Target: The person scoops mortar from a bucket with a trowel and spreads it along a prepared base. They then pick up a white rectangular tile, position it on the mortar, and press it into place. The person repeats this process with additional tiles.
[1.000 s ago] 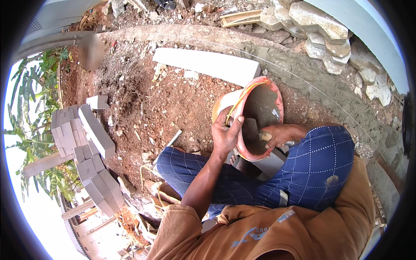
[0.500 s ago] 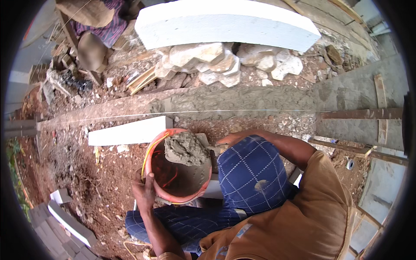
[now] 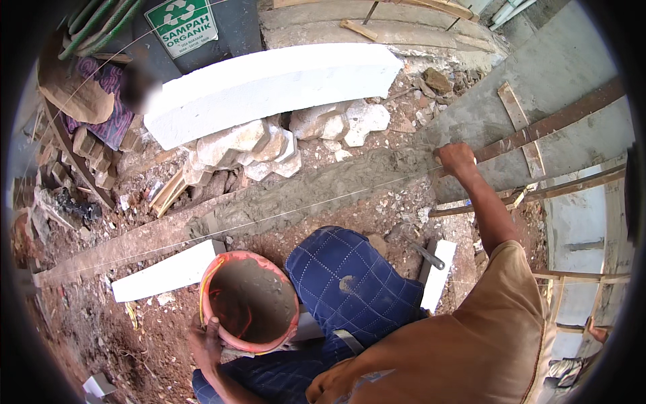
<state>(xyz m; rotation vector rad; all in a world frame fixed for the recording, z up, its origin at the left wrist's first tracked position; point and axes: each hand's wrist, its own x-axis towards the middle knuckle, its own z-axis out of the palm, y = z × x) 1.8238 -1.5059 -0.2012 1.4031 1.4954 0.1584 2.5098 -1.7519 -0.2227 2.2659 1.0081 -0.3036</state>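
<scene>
My left hand (image 3: 207,342) grips the left rim of a red-orange bucket (image 3: 291,286), thumb at the edge. Wet grey mortar (image 3: 269,303) coats its inside, and a yellow cord handle lies along the rim. Farther out, my right hand (image 3: 456,159) is closed in a fist at the right end of a long grey mortar bed (image 3: 316,182). A pale end, apparently of the trowel's handle (image 3: 476,160), shows beside the fist; the blade cannot be made out. Near my knee lies a dark-handled hand tool (image 3: 427,256), its other end against the soil.
A taut string (image 3: 296,209) runs along the mortar bed. White blocks lie left of the bucket (image 3: 168,271) and right of my knee (image 3: 441,273). Beyond the bed, a long white block (image 3: 276,87) rests on stacked pavers (image 3: 232,143). Wooden boards (image 3: 558,128) brace a grey slab at right.
My right hand has moved from the bucket out to the right end of the mortar bed. The mortar heap above the bucket is gone. My left hand stays on the bucket; the view has turned.
</scene>
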